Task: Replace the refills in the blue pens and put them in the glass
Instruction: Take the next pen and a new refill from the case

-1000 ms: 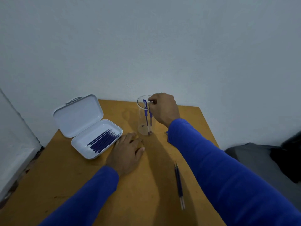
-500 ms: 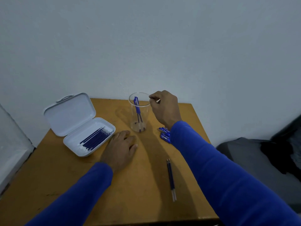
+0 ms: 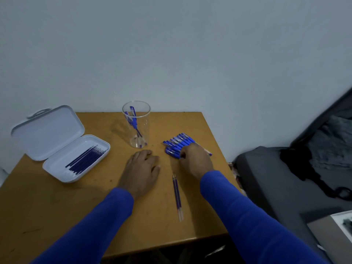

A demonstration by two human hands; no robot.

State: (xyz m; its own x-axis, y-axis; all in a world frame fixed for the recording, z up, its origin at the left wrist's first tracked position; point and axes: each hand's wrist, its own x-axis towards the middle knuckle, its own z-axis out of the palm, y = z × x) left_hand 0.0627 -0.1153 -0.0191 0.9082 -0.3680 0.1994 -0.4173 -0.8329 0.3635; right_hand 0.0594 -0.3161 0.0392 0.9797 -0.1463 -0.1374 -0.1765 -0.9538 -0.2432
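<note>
A clear glass (image 3: 137,128) stands at the back of the wooden table (image 3: 95,206) with two blue pens (image 3: 133,121) leaning inside it. To its right lies a row of several blue pens (image 3: 178,142). My right hand (image 3: 196,161) rests on the near end of that row, fingers curled onto a pen. My left hand (image 3: 142,168) lies flat on the table just in front of the glass, holding nothing. Two loose refills (image 3: 177,197) lie side by side between my forearms.
An open white case (image 3: 57,143) at the left holds several dark blue refills (image 3: 85,159). The table's right edge drops off beside a dark grey bag (image 3: 285,178). A wall stands directly behind the table.
My right hand left the glass rim and came down to the right onto the row of pens. The left hand stayed flat. The view shifted, so the pen row now shows.
</note>
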